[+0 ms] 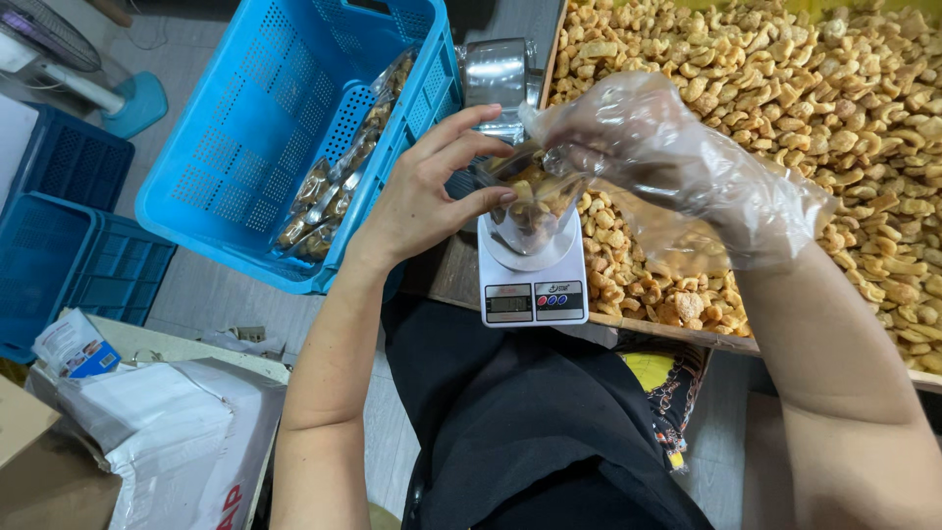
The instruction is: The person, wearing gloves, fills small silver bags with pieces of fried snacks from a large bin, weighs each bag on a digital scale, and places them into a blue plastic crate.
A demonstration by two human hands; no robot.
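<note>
Left hand (422, 191) bare, fingers curled, pinching mouth of clear bag (535, 201) between thumb and fingertips. Right hand (648, 147) in loose plastic glove, closed at the bag's opening from the other side; exact grip hidden by the glove. Bag part filled with golden snacks, resting on white scale (533, 265). Scale on edge of desk, just beside tray (677, 332) heaped with snacks (785, 88). Steel cup (496, 74) behind. Blue crate (285, 118) to the left, holding filled bags (339, 182).

Bag (530, 196) on scale (535, 285), crate (255, 128) left.
</note>
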